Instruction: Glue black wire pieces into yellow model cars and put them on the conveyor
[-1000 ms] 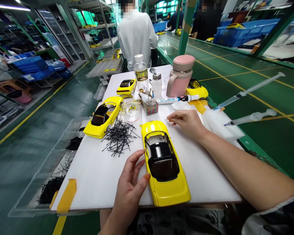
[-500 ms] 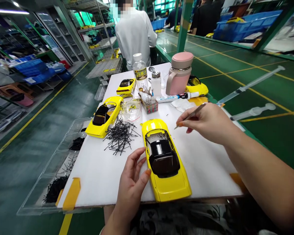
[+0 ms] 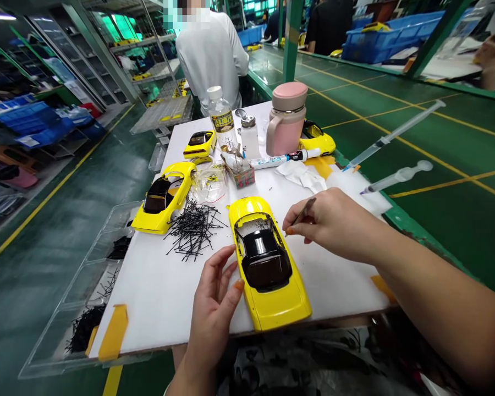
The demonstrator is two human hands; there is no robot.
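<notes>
A yellow model car body point(image 3: 276, 308) with a black roof and dark rear window lies on the white work board point(image 3: 157, 308). My left hand point(image 3: 212, 302) holds its left side, fingertips and thumb against the edge. Slim metal tweezers point(image 3: 305, 209) are pinched in my right hand point(image 3: 330, 223), their tip just beside the car body's right side. Whether the tip grips anything is too small to tell. Left of the car body is a heap of thin black sticks point(image 3: 193, 228). Behind that heap sits another yellow car body point(image 3: 154, 206).
Farther back stand a clear bottle point(image 3: 223, 121), a small metal-topped jar point(image 3: 248, 135), a pink mug point(image 3: 286, 124) and a marker point(image 3: 272, 160). Two syringes point(image 3: 396, 132) lie at the right edge. A clear tray point(image 3: 45, 324) adjoins the left edge. A person in white point(image 3: 210, 55) stands beyond.
My right hand has brought the tweezers down and closer to the car body's right side. The view has shifted slightly; my left hand stays on the car body.
</notes>
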